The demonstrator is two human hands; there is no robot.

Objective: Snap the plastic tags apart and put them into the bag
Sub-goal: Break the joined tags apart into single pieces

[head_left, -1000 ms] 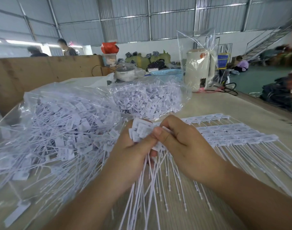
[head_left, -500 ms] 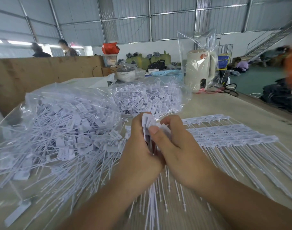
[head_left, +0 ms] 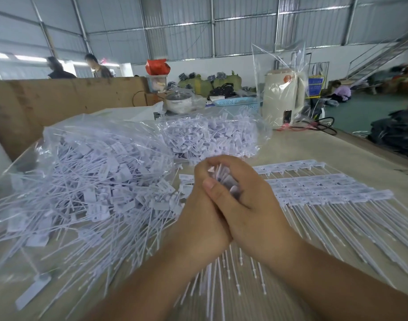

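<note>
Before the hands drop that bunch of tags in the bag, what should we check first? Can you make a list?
1. Both hands hold the bunch: ok. The left hand and right hand are curled around the bunch of tags.
2. Tags all snapped apart: cannot tell, the fingers hide them.
3. Tails hang free: ok, they dangle below the hands.
4. Bag within reach: ok. The clear bag of loose tags lies just left of the hands.
5. Bag mouth open toward the hands: cannot tell, though tag tails spill out on the near side.
6. More to do: ok. Joined tag strips wait on the right.
</note>
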